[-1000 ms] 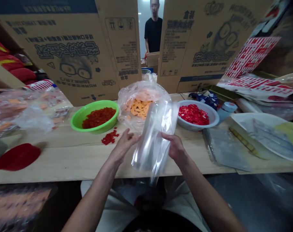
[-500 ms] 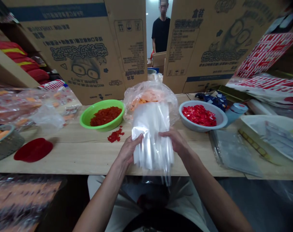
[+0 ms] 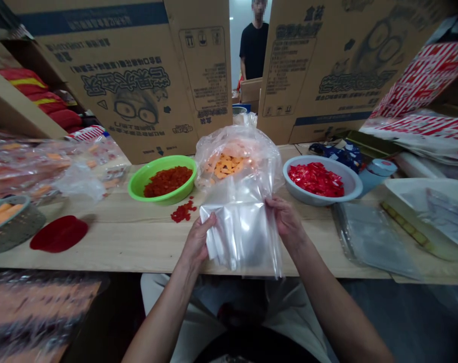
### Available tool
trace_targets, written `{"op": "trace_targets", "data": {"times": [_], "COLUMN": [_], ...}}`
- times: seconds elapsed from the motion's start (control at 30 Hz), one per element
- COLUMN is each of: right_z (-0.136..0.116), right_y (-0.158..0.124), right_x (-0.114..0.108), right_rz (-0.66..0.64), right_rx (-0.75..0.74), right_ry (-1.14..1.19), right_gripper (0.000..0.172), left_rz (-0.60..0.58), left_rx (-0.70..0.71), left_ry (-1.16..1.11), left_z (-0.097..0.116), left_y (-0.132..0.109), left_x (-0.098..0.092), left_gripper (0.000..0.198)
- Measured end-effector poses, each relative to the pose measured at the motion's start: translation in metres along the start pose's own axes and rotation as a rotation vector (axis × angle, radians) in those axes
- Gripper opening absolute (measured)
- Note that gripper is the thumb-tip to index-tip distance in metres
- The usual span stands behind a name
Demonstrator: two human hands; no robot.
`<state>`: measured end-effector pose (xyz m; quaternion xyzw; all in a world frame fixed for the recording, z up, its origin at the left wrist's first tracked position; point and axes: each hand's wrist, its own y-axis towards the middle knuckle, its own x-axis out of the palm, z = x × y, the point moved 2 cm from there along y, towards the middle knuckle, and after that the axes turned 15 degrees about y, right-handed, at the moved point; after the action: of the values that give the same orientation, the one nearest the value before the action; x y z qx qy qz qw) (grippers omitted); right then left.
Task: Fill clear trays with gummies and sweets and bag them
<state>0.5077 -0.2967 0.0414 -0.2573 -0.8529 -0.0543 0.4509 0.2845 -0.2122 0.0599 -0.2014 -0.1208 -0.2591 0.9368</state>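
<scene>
Wd tbl [image 3: 134, 244] w/ grn bowl [image 3: 164, 199]

A pale wooden table [image 3: 126, 247] stretches from side to side, with tall printed cardboard panels [image 3: 198, 65] standing behind it. Between them shows a bright, pale wall [image 3: 235, 48]. The floor [image 3: 395, 312] is dull grey.

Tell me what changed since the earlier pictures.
The left hand, beside the clear plastic at first, now grips its left edge. The right hand has moved outward toward the right edge, spreading it wider. The green bowl and pale blue bowl stayed put.
</scene>
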Motion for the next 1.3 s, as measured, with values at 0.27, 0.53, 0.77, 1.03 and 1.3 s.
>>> {"op": "trace_targets", "data": {"times": [0.27, 0.53, 0.77, 1.03, 1.3], "right_z": [-0.003, -0.012, -0.002, 0.027, 0.012], "right_y": [-0.005, 0.003, -0.014, -0.029, -0.024], "right_x": [0.000, -0.014, 0.016, 0.043, 0.029], "right_rz": [0.011, 0.293, 0.093, -0.083, -0.123], "right_rx": [0.119, -0.317, -0.048, 0.171, 0.296], "right_ry": [0.004, -0.563, -0.365, -0.158, -0.106], "right_gripper": [0.032, 0.024, 0.023, 0.044, 0.049], "left_rz": [0.000, 0.203, 0.511, 0.013, -0.072], "left_rx": [-0.001, -0.028, 0.404, 0.142, 0.048], "left_ry": [0.025, 0.593, 1.146, 0.464, 0.220], "left_z": [-0.010, -0.056, -0.032, -0.011, 0.000], "left_y": [0.000, 0.012, -0.001, 0.000, -0.002], "left_x": [-0.001, -0.022, 0.005, 0.035, 0.034], "left_gripper": [0.046, 0.042, 0.064, 0.038, 0.040]}}
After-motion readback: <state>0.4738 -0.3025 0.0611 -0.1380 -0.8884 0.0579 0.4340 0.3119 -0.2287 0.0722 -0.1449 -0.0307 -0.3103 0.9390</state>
